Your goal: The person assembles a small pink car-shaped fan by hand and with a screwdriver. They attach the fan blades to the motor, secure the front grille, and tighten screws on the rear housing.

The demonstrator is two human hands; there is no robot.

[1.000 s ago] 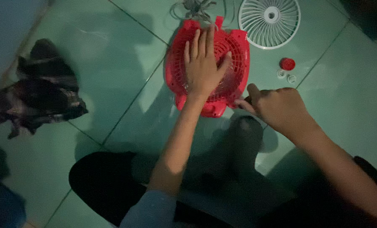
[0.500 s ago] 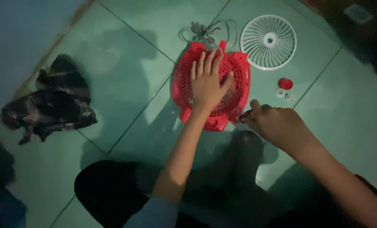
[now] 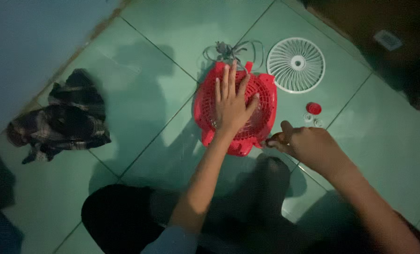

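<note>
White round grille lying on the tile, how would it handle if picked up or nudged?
The white round grille looks like thin plastic spokes around a hub, so probably light and slightly flexible, with spokes that might snap if squeezed. It lies flat on the tiled floor, so a push would likely slide it rather than tip it. On edge it could roll.

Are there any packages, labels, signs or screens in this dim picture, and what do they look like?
Label or sticker: top right on a dark surface beyond the tiles, a small pale rectangle, too dim to be sure what it is.
No packages, signs or screens show.
</note>
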